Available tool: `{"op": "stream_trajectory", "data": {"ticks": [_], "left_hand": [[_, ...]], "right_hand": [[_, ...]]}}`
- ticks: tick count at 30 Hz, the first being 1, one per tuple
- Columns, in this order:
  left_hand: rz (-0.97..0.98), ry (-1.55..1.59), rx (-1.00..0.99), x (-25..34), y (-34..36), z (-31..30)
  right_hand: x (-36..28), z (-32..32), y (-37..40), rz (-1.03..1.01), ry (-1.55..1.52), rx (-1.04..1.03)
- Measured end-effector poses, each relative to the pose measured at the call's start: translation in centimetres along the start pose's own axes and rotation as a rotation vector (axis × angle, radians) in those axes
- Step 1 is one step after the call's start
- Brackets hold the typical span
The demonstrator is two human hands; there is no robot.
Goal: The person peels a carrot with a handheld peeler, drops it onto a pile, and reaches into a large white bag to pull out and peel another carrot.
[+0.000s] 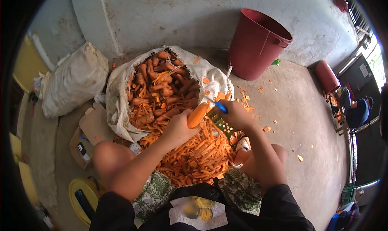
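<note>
My left hand (180, 130) is wrapped round a peeled orange carrot (197, 115), whose upper end points up and to the right. Close to that end, my right hand (236, 114) grips a tool with a blue handle (221, 107); its thin tip reaches left over the sack. Below both hands lies a large heap of peeled carrots and orange strips (198, 158). Beyond my left hand, an open white sack (121, 79) holds many unpeeled carrots (165, 79) with peelings among them. Part of a green perforated crate (220, 123) shows under my right hand.
A tall red bin (256, 45) stands by the wall, a full white sack (74, 81) at the left. A cardboard box (95, 123) and a yellow container (87, 194) are near my left knee. Carrot scraps dot the floor. Another person (357, 113) sits far right.
</note>
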State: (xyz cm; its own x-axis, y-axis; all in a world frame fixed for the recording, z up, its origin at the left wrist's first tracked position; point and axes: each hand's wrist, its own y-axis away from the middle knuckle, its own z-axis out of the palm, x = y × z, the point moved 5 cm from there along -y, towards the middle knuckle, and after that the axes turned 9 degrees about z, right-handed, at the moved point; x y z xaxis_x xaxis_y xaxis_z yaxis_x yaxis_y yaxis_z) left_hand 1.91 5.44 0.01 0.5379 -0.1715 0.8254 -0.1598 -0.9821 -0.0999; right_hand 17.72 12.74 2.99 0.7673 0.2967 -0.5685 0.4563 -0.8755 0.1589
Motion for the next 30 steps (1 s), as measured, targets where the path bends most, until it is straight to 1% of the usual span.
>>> {"op": "stream_trajectory", "data": {"ticks": [3, 7, 10, 11, 12, 13, 14, 15, 16, 17, 18, 19, 20, 21, 22, 23, 24, 25, 27, 28, 29, 30], "left_hand": [[-0.005, -0.016, -0.003, -0.2, 0.1, 0.0], [0.029, -0.046, 0.008, 0.2, 0.2, 0.1], [0.053, -0.076, 0.038, 0.5, 0.4, -0.2], [0.109, -0.091, 0.028, 0.9, 0.6, -0.3], [0.167, -0.105, 0.017, 1.3, 0.8, -0.4], [0.171, -0.107, 0.016, 2.3, 1.1, -0.6], [0.318, -0.091, 0.017, 4.4, 1.6, -0.8], [0.466, -0.074, 0.017, 5.9, 2.1, -0.8], [0.370, 0.057, -0.045, 5.4, 2.2, -0.4], [0.377, 0.053, -0.047, 5.3, 2.0, -0.3], [0.486, 0.117, 0.008, 5.6, 1.9, -0.6], [0.592, 0.181, 0.065, 5.6, 1.9, -0.7], [0.629, 0.291, 0.039, 5.3, 1.8, -0.3], [0.629, 0.290, 0.039, 4.8, 1.7, 0.0], [0.585, 0.365, 0.090, 4.1, 1.3, -0.1], [0.540, 0.440, 0.141, 3.5, 1.1, -0.1], [0.422, 0.587, 0.131, 2.5, 0.9, 0.0], [0.425, 0.584, 0.131, 2.1, 0.7, -0.2], [0.377, 0.531, 0.268, 1.0, 0.3, -1.5], [0.289, 0.585, 0.236, 0.7, 0.3, -2.4], [0.291, 0.582, 0.238, 1.1, 0.4, -3.3], [0.140, 0.735, 0.234, 0.7, 0.5, -3.8]], "right_hand": [[-0.8, 0.9, 0.6, -0.034, 0.072, -0.054], [-0.3, 1.8, 0.2, -0.087, 0.145, -0.045], [0.8, 2.1, -0.3, -0.130, 0.100, -0.026], [1.3, 2.4, -0.7, -0.130, 0.101, -0.026], [2.6, 2.7, -1.4, -0.013, 0.132, -0.024], [4.1, 3.0, -2.2, 0.104, 0.161, -0.019], [5.8, 3.6, -3.2, 0.149, 0.238, -0.042], [6.6, 4.5, -3.7, 0.153, 0.235, -0.036], [7.0, 5.4, -4.0, 0.183, 0.206, -0.097], [7.4, 6.3, -4.2, 0.210, 0.177, -0.158], [6.6, 7.4, -4.1, 0.224, 0.124, -0.224], [4.8, 8.1, -3.2, 0.141, -0.027, -0.230], [5.3, 10.4, -3.6, -0.012, -0.130, -0.240], [5.9, 13.2, -3.9, -0.189, -0.324, -0.199], [3.7, 12.8, -2.2, -0.311, -0.650, -0.190], [3.2, 13.5, -2.2, -0.312, -0.648, -0.189], [2.7, 14.2, -2.3, -0.162, -0.792, -0.311], [2.3, 14.6, -2.3, -0.007, -0.933, -0.432], [1.7, 12.4, -1.8, 0.022, -0.951, -0.419], [1.7, 11.4, -1.8, 0.121, -0.997, -0.382], [2.2, 10.7, -2.1, 0.220, -1.042, -0.345], [2.5, 9.8, -2.3, 0.227, -0.985, -0.329]]}}
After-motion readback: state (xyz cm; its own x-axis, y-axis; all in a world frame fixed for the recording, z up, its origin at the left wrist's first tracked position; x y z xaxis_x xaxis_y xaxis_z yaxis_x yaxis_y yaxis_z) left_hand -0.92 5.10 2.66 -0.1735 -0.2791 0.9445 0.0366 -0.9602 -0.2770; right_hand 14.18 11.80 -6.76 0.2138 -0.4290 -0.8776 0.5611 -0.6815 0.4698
